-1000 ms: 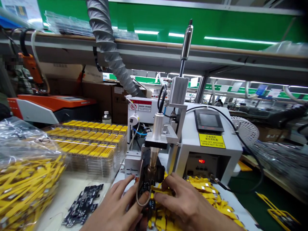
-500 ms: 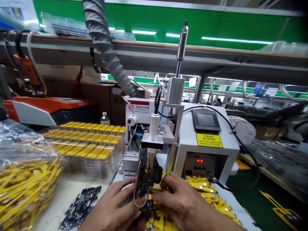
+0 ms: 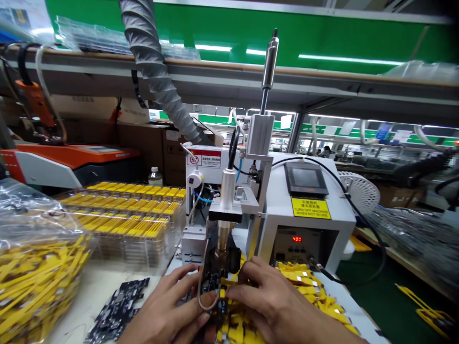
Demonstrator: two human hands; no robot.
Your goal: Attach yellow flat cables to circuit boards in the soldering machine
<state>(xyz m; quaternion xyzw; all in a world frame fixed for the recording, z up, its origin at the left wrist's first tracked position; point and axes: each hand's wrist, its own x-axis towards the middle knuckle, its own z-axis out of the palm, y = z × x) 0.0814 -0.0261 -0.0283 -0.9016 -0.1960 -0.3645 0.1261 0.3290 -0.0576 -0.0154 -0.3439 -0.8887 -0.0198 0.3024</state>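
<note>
My left hand (image 3: 168, 306) is closed at the left edge of a small dark circuit board (image 3: 211, 285), its fingertips pressed along the side. From the right, my right hand (image 3: 270, 296) pinches a yellow flex cable (image 3: 223, 292) against the board, thumb and fingers bent. Both hands lie just below the brass-coloured tip (image 3: 223, 242) of a soldering machine (image 3: 228, 191). A thin looped tube (image 3: 201, 286) passes in front of the board and my left fingers. The exact contact between cable and board is too small to make out.
Loose yellow flex cables (image 3: 304, 279) are heaped right of my hands. Dark boards (image 3: 116, 308) lie at the left. Beyond them are a plastic bag of yellow cables (image 3: 32, 286) and stacked clear trays (image 3: 125, 246). A white control box (image 3: 308, 224) stands at the right.
The hands hold nearly the same position on the board and cable. The whole view has shifted slightly to the left, and the red display digits read differently.
</note>
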